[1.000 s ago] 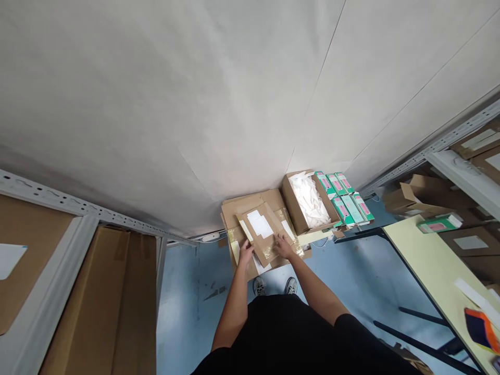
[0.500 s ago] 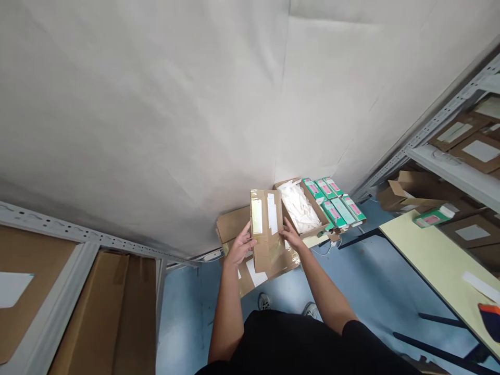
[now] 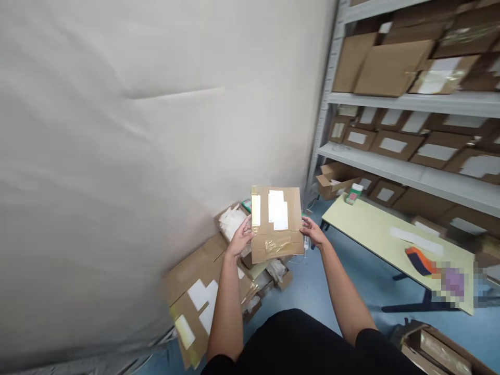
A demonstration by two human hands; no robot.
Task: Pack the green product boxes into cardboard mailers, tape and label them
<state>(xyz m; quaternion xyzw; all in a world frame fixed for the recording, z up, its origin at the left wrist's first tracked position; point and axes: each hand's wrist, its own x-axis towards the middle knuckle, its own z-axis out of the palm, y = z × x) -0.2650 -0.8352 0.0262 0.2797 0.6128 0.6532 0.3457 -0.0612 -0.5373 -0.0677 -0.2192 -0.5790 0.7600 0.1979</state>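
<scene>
Between my two hands is a flat cardboard box (image 3: 260, 245) with white paper labels and strips of clear tape on its face. My left hand (image 3: 241, 238) grips its left edge, thumb toward the front. At the opposite edge, my right hand (image 3: 312, 230) pinches the cardboard. Behind it, partly covered, stands an open carton of white items (image 3: 231, 221). A larger flattened cardboard sheet (image 3: 183, 284) with white labels leans low on the left, partly behind my left forearm.
A pale yellow table (image 3: 363, 219) on the right bears a green-and-white box (image 3: 353, 194) and an orange and dark blue item (image 3: 421, 261). Shelves (image 3: 414, 107) packed with labelled cartons rise behind it. An open carton (image 3: 437, 349) sits on the floor at lower right. A grey sheet wall fills the left.
My view has swung right, bringing the shelves and table further in. The cardboard I hold now faces me more squarely, and my hands are wider apart, still gripping both its edges.
</scene>
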